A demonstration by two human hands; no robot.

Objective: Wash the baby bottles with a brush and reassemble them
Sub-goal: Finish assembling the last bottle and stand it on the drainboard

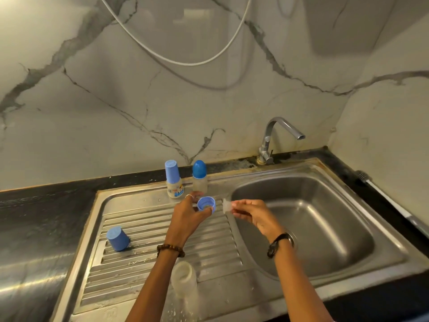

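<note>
Left hand (188, 211) gripping a round blue plastic bottle ring (206, 203). Right hand (251, 213) pinching a small clear soft teat (227, 206), just beside the ring, above the ridged steel sink board (144, 259).

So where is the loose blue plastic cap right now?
The loose blue plastic cap stands upside down on the ribbed steel draining board, far left of the left hand.

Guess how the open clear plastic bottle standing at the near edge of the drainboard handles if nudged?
The open clear plastic bottle looks empty, so probably light. It stands upright on the ribbed steel drainboard, so a nudge may tip it. Droplets nearby suggest that it is wet and slippery.
</note>
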